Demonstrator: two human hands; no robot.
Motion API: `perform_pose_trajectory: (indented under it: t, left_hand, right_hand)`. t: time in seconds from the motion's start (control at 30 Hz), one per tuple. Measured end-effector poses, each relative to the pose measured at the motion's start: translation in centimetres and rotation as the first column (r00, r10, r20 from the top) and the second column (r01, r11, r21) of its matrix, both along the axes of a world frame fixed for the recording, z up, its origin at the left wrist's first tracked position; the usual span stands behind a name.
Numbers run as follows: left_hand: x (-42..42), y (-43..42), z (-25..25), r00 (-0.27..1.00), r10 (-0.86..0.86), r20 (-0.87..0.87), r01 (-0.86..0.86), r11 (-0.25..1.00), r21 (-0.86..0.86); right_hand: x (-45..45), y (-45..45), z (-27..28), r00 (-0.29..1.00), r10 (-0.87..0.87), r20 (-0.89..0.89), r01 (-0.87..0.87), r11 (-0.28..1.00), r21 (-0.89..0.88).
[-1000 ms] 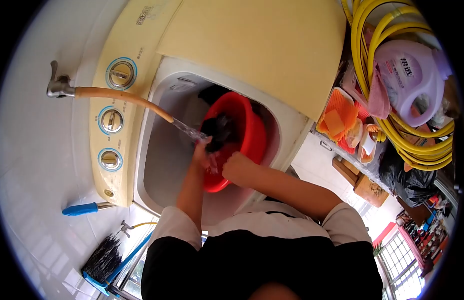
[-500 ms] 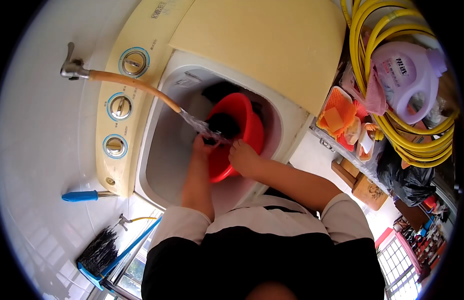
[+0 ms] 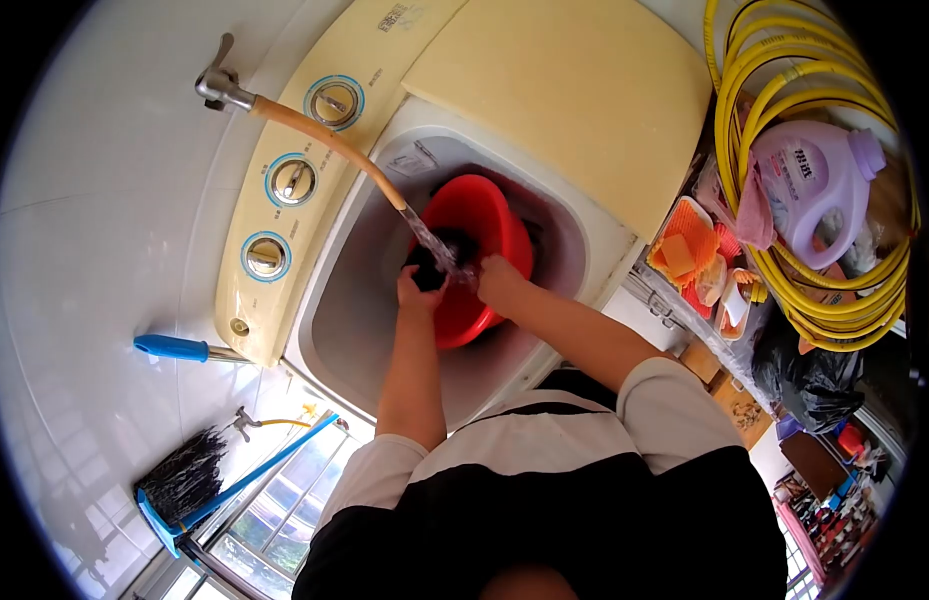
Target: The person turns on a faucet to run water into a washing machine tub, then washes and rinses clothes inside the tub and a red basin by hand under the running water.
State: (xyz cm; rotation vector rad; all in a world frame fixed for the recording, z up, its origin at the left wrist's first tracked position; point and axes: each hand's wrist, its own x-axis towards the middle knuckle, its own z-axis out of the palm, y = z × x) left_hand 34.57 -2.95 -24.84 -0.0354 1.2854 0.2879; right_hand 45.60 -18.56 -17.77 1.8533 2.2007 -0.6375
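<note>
A red basin (image 3: 517, 245) sits tilted inside the open tub (image 3: 334, 330) of a cream washing machine. Water pours from a tan hose (image 3: 329, 140) onto a dark, wet cloth (image 3: 422, 262) in the basin. My left hand (image 3: 420, 290) is closed on the cloth's near edge, over the basin's left side. Across the stream, my right hand (image 3: 496, 282) is closed with its knuckles up, inside the basin's right side. Whatever its fingers grip is hidden by the hand and the splashing water.
The hose runs from a wall tap (image 3: 222, 82) across the control panel (image 3: 276, 230). A cream lid (image 3: 574, 90) covers the machine's other side. Yellow hose coils (image 3: 774, 60), a lilac detergent jug (image 3: 809, 180) and a black bag (image 3: 814, 375) crowd the right. A broom (image 3: 184, 475) stands lower left.
The view has shifted, so the machine and tap appear farther right. My left hand has come up around the dark cloth's edge, and the hose water now falls more directly onto the cloth.
</note>
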Motion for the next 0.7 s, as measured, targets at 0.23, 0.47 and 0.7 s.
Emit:
perform_pose_trajectory:
  t: [0.23,0.47,0.7]
  left_hand:
    - [0.7,-1.0,1.6,1.0,-0.009,-0.019,0.009,0.999,0.048]
    - [0.8,-4.0,7.0,0.978,-0.208,-0.03,0.208,0.978,0.024]
    - [0.2,-7.4,6.5,0.872,-0.324,-0.366,0.414,0.888,0.201]
  right_hand:
    - [-1.4,5.2,-5.0,0.283,-0.879,-0.383,0.757,0.45,-0.474]
    - [-3.5,6.5,-7.3,-0.871,-0.484,0.078,0.129,-0.38,-0.916]
    - [-5.5,6.7,-10.9,-0.964,-0.206,-0.171,0.227,-0.286,-0.931]
